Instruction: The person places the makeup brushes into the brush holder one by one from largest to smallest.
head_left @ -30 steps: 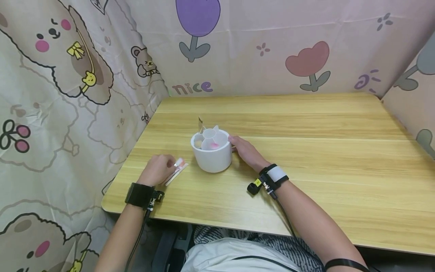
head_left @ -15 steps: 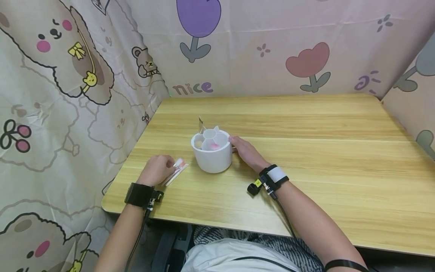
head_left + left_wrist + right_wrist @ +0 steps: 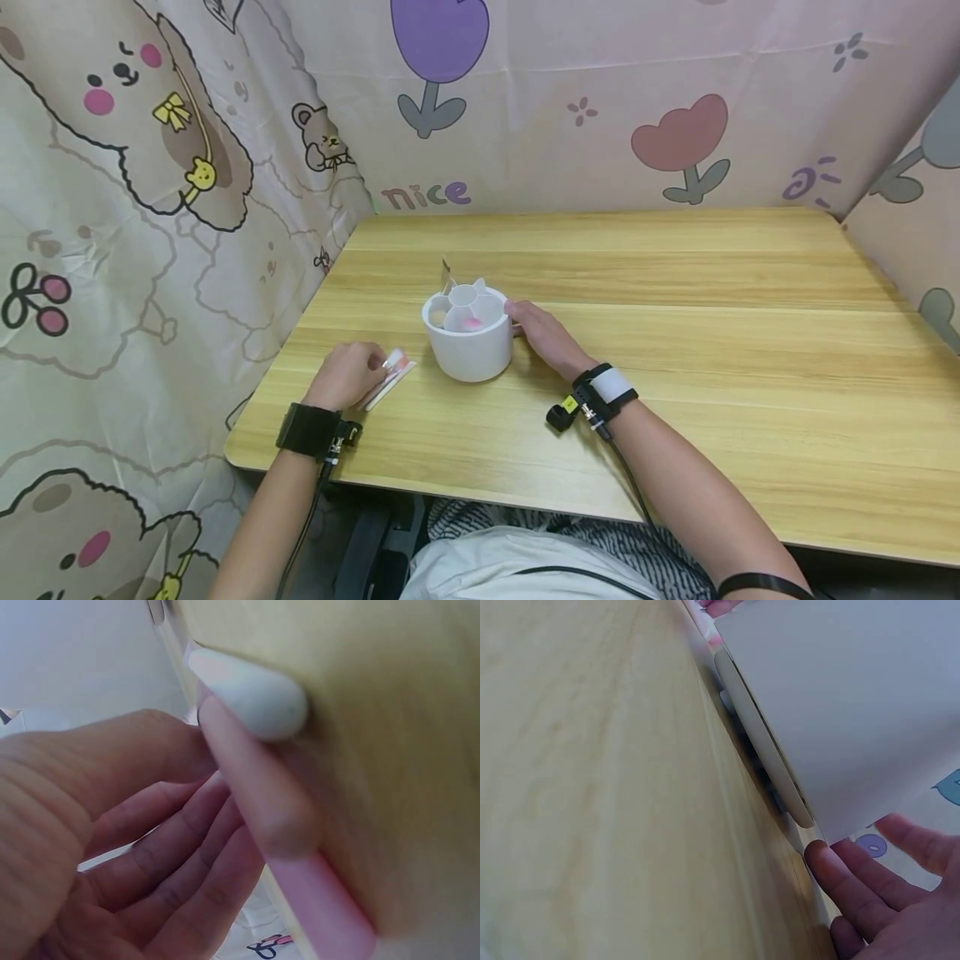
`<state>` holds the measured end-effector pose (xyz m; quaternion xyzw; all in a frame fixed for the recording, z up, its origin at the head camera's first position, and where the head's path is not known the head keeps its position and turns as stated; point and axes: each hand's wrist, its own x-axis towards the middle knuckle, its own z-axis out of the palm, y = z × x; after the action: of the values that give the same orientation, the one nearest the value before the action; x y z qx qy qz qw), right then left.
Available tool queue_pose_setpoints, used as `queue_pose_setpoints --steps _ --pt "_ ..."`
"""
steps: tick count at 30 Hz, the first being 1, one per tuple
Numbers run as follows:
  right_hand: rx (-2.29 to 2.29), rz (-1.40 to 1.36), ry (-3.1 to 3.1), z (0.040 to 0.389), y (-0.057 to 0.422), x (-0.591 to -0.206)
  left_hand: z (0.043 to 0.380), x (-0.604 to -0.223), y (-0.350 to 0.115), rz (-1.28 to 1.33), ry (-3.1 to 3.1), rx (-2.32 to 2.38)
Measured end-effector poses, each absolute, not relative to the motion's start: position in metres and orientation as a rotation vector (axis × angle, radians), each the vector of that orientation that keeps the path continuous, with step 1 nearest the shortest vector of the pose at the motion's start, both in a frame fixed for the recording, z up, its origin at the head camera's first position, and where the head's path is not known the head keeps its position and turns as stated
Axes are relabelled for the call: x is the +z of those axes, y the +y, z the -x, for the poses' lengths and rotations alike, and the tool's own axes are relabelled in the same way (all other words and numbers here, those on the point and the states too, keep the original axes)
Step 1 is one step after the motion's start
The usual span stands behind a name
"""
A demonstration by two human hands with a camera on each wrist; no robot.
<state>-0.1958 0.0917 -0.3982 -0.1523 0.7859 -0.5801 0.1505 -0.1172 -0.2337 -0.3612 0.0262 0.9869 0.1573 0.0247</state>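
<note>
A white round organizer (image 3: pixel 471 357) with several compartments stands upright on the table. My right hand (image 3: pixel 546 335) rests against its right side, fingers loosely extended; in the right wrist view the fingertips lie near the lower edge of its wall (image 3: pixel 847 712). To the organizer's left, my left hand (image 3: pixel 345 375) pinches a small bundle of slim, round-ended sticks (image 3: pixel 390 375) on the table. The left wrist view shows a white stick (image 3: pixel 259 697), a peach one (image 3: pixel 262 784) and a pink one (image 3: pixel 326 907), with thumb and fingers about them; their exact kind cannot be told.
Inside the organizer are a pink spot and a thin brownish piece (image 3: pixel 446 275) standing up at the back. The wooden table (image 3: pixel 675 375) meets a printed curtain (image 3: pixel 525 150) behind and on the left. Cables run from both wrist cameras.
</note>
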Motion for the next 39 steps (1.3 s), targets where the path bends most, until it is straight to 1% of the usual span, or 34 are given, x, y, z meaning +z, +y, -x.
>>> queue_pose_setpoints --steps 9,20,39 --pt "-1.684 0.494 2.226 0.1944 0.093 -0.3965 0.1176 -0.362 -0.2338 -0.083 3.049 0.485" --pt "-1.636 0.373 2.296 0.1959 0.0913 -0.3981 0.1182 -0.3617 -0.2329 -0.038 3.026 0.491" --pt "-1.605 0.362 2.291 0.1944 0.0917 -0.3965 0.1186 -0.3633 -0.2332 -0.093 3.053 0.467"
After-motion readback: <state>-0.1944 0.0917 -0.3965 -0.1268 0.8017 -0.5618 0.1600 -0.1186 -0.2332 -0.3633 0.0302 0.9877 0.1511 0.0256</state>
